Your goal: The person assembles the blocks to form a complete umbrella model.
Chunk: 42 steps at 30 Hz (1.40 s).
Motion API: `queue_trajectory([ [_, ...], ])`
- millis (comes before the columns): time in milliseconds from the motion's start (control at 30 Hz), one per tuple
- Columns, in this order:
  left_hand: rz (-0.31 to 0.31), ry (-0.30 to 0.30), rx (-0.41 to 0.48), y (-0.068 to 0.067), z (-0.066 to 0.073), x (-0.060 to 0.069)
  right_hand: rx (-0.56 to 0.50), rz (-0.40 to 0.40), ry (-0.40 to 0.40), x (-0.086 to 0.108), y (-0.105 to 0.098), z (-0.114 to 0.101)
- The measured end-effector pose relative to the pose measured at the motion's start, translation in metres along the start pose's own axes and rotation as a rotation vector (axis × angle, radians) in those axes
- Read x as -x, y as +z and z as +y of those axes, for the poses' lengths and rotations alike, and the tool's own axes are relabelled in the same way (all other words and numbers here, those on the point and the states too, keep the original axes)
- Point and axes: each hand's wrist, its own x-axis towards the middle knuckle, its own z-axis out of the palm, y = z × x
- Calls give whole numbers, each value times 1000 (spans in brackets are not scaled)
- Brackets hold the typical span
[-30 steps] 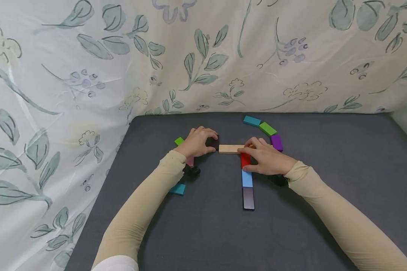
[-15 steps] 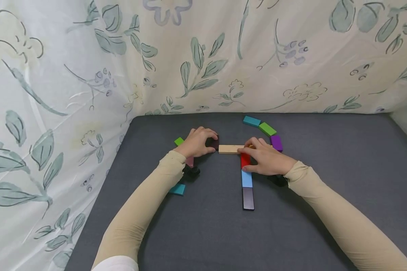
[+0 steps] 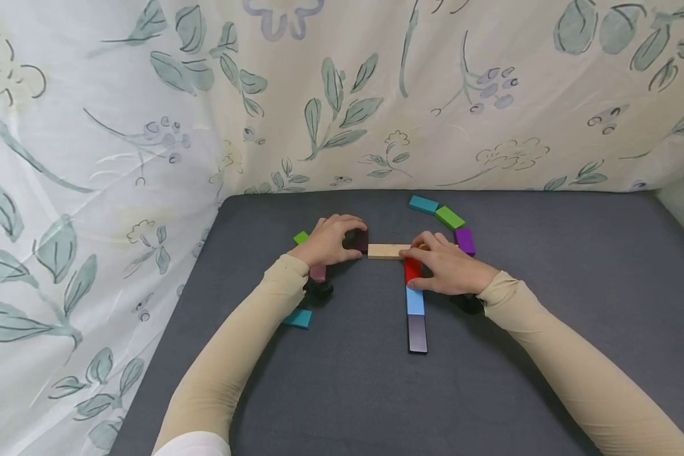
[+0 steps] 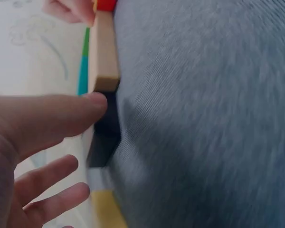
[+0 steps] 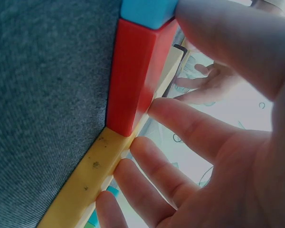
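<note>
At nine o'clock from right hand [image 3: 449, 265] (half-open, touching wooden block [image 3: 383, 252]), left hand [image 3: 332, 240] pinches dark block [image 3: 361, 241]; I'd nudge it flush, gently.

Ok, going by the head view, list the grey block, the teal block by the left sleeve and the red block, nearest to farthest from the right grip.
1. Red block: partly covered by the right grip.
2. Grey block: lower in the picture.
3. Teal block: far off left, beside the left sleeve.
</note>
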Motion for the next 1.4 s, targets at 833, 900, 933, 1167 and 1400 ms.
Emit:
queue_trajectory([
  [833, 104, -247, -39, -3, -16, 12, 26, 21, -31, 3, 6, 8],
  [900, 105, -254, -40, -2, -15, 12, 30, 22, -35, 3, 7, 9],
  [933, 104, -255, -39, -2, -15, 11, 32, 23, -35, 3, 7, 9],
  [1167, 99, -259, -19, -2, -16, 9, 38, 37, -41, 3, 8, 11],
  [1400, 119, -269, 7, -8, -15, 2, 43, 50, -39, 1, 9, 9],
])
